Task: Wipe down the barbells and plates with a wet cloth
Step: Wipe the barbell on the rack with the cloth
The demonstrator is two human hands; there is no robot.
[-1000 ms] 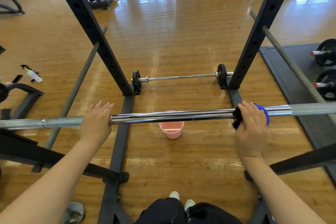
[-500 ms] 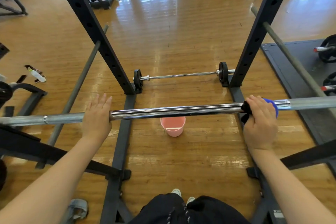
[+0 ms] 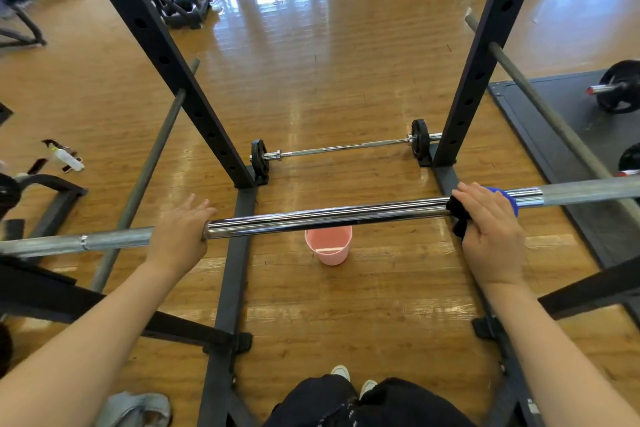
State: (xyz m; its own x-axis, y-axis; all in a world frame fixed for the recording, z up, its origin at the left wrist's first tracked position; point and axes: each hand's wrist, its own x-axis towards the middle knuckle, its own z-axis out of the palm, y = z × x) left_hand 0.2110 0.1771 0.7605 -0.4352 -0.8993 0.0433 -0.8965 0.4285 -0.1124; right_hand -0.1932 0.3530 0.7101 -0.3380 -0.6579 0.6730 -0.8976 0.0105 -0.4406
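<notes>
- A long steel bar runs left to right across the rack, in front of the person at arm's reach.
- The right hand lies over the bar near its right end, fingers curled down over a cloth; this grip is clenched on the cloth and presses it to the bar.
- The cloth is dark on the side towards the middle of the bar, and a blue part of it shows past the fingers on the far side.
- The left hand rests on the bar well apart from the right one, where the shiny middle part meets the duller sleeve; its fingers are straight and reach forward over the bar, so this grip is released.
- A pink bucket stands on the wooden floor below the bar, between the two hands.
- Farther back, a smaller barbell with a black plate at each end lies on the floor between the rack's uprights.
</notes>
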